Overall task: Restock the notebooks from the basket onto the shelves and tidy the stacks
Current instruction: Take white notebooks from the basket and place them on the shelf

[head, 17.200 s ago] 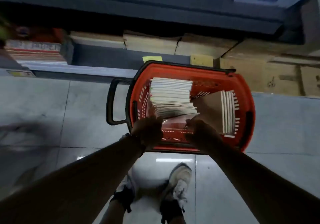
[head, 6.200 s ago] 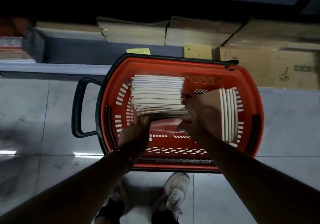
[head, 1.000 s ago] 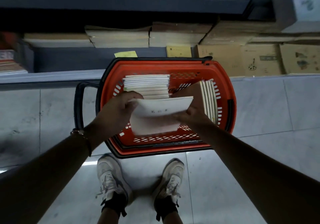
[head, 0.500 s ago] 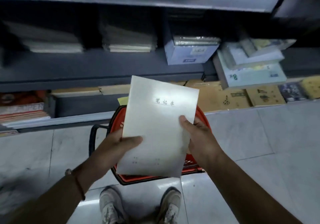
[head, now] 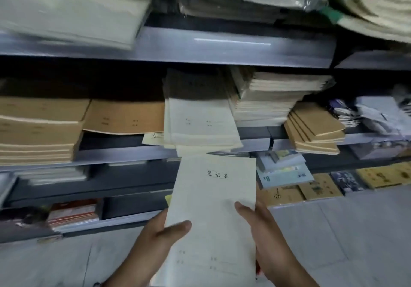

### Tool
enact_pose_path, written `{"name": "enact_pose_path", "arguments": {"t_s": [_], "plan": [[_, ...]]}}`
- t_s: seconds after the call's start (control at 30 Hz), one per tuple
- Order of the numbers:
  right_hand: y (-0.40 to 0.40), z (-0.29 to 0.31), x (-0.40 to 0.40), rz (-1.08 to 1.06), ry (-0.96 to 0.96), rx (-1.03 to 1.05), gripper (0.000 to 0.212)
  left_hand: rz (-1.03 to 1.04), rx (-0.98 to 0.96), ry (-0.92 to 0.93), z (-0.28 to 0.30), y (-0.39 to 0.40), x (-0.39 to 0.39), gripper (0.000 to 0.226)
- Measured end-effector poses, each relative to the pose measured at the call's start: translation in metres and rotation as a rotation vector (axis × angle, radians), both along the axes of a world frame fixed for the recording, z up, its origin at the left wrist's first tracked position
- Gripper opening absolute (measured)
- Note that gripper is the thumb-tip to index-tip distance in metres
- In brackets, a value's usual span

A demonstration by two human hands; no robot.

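Notebook [head: 213, 215]: pale cream cover with printed characters near its top, held upright at lower centre of frame, in front of the shelving.
Left hand [head: 155, 240]: clasps the notebook's left edge, thumb lying across the cover.
Right hand [head: 264, 231]: clasps the right edge, thumb on the cover, fingers hidden behind.
White stack [head: 200, 122]: same pale notebooks on the middle shelf [head: 124, 153], just above the held one, front edges overhanging and uneven.
Brown stacks [head: 37, 131]: kraft-cover notebooks, left of frame; another fanned pile [head: 315, 129] at right.
Upper shelf: blurred wrapped paper bundles [head: 66, 9].
Floor [head: 344, 231]: grey tiles, lower right.
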State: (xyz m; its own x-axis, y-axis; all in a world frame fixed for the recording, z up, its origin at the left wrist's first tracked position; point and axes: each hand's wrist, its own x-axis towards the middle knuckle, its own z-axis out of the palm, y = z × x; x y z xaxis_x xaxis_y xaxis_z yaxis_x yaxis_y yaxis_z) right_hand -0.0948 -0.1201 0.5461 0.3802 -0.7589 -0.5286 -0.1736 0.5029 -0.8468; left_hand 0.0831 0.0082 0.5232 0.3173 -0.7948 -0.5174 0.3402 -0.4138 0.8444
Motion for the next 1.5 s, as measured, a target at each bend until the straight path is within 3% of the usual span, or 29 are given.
{"name": "enact_pose_path", "arguments": {"t_s": [0.1, 0.2, 0.27, 0.37, 0.47, 0.57, 0.67, 0.73, 0.87, 0.93, 1.07, 1.2, 1.33, 1.5], "plan": [[0.008, 0.015, -0.001, 0.060, 0.109, -0.090, 0.049, -0.066, 0.032, -0.003, 0.020, 0.016, 0.001, 0.072], [0.011, 0.030, -0.009, 0.066, 0.093, -0.083, 0.066, -0.178, -0.012, -0.124, 0.036, 0.030, -0.002, 0.079], [0.012, 0.046, -0.010, 0.096, 0.034, -0.037, 0.066, -0.145, -0.059, -0.204, 0.060, 0.029, 0.000, 0.066], [0.007, 0.069, 0.000, 0.073, -0.097, 0.047, 0.060, -0.023, -0.077, -0.104, 0.086, 0.015, 0.014, 0.031], [-0.005, 0.090, 0.025, 0.109, -0.111, -0.026, 0.037, 0.107, -0.112, -0.147, 0.104, -0.014, 0.041, 0.029], [-0.020, 0.101, 0.055, 0.176, -0.045, -0.179, 0.042, 0.210, -0.132, -0.213, 0.116, -0.053, 0.073, 0.015], [-0.041, 0.102, 0.086, 0.146, 0.001, -0.274, 0.040, 0.228, -0.156, -0.259, 0.119, -0.093, 0.101, 0.016], [-0.061, 0.100, 0.106, 0.093, 0.014, -0.307, 0.041, 0.205, -0.145, -0.283, 0.115, -0.116, 0.117, 0.022], [-0.100, 0.090, 0.133, 0.022, 0.061, -0.369, 0.046, 0.205, -0.125, -0.287, 0.107, -0.139, 0.135, 0.072], [-0.114, 0.086, 0.141, 0.015, 0.108, -0.412, 0.051, 0.202, -0.135, -0.301, 0.101, -0.144, 0.134, 0.072], [-0.135, 0.071, 0.142, 0.029, 0.381, -0.614, 0.051, 0.056, -0.107, -0.656, 0.085, -0.146, 0.124, 0.049], [-0.136, 0.058, 0.136, 0.204, 0.652, -0.816, 0.056, -0.092, -0.023, -1.046, 0.067, -0.141, 0.121, 0.035], [-0.134, 0.037, 0.124, 0.501, 0.896, -0.877, 0.062, -0.156, 0.009, -1.270, 0.056, -0.142, 0.118, 0.032], [-0.139, 0.027, 0.121, 0.581, 0.979, -0.885, 0.064, -0.204, 0.043, -1.451, 0.053, -0.143, 0.115, 0.037]]}}
